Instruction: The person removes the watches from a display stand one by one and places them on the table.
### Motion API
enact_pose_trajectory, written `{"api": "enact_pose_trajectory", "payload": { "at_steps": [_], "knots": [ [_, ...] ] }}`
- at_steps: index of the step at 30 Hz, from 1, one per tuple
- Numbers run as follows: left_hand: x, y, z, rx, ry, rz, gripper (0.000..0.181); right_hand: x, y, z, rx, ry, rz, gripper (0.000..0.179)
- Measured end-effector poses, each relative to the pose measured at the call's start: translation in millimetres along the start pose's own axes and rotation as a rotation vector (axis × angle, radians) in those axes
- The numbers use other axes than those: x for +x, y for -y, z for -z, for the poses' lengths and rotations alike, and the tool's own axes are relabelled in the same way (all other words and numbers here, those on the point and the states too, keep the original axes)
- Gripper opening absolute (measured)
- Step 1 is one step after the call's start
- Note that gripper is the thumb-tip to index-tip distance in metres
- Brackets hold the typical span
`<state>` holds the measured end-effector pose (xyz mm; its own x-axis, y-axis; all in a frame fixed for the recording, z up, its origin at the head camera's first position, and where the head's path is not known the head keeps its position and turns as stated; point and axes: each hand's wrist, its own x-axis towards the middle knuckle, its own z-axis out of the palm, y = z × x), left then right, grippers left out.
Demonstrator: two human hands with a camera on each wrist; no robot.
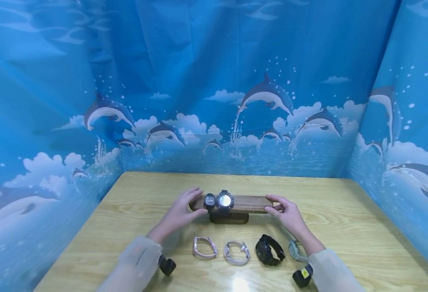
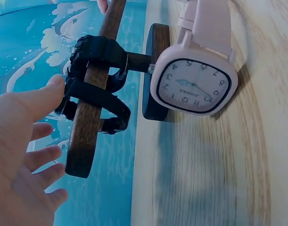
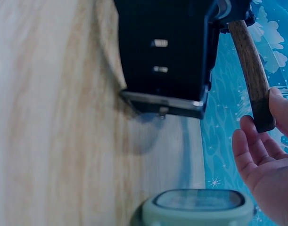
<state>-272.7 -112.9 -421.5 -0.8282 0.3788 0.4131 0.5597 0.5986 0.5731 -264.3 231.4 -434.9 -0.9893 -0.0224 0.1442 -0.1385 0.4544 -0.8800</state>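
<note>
A wooden watch stand (image 1: 252, 204) with a dark base stands mid-table. Two watches are strapped round the left half of its bar: a small black watch (image 1: 209, 200) and a larger black watch (image 1: 225, 200) with a bright face. My left hand (image 1: 183, 209) is at the bar's left end, its thumb tip right at the small watch and its other fingers spread apart beyond the bar. At the opposite end, my right hand (image 1: 287, 213) pinches the bar between thumb and fingers; in the right wrist view the bar's end (image 3: 262, 113) shows between them.
In front of the stand lie a pink square-faced watch (image 1: 204, 248), a pale-strapped watch (image 1: 237, 253), a chunky black watch (image 1: 269, 250) and a mint-green watch (image 1: 296, 250) beside the right forearm. A blue dolphin-print curtain (image 1: 199, 81) hangs behind the wooden table (image 1: 126, 227).
</note>
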Motion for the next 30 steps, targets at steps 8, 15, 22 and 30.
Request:
{"api": "enact_pose_trajectory", "payload": {
  "at_steps": [8, 15, 22, 30],
  "knots": [
    [5.6, -1.5, -5.5, 0.007, 0.047, 0.033, 0.069, -0.8, 0, 0, 0.007, -0.004, -0.007, 0.043],
    [11.0, -2.3, -10.5, 0.041, 0.061, 0.019, 0.071, -1.1, 0, 0, 0.009, -0.003, 0.0, 0.043],
    [15.5, -3.6, -13.4, 0.058, 0.099, 0.037, 0.074, -1.2, 0, -1, 0.005, -0.001, 0.006, 0.043],
    [18.7, -2.0, -14.9, 0.072, 0.12, 0.06, 0.079, -0.8, -1, -1, 0.004, 0.001, 0.019, 0.043]
  ]
}}
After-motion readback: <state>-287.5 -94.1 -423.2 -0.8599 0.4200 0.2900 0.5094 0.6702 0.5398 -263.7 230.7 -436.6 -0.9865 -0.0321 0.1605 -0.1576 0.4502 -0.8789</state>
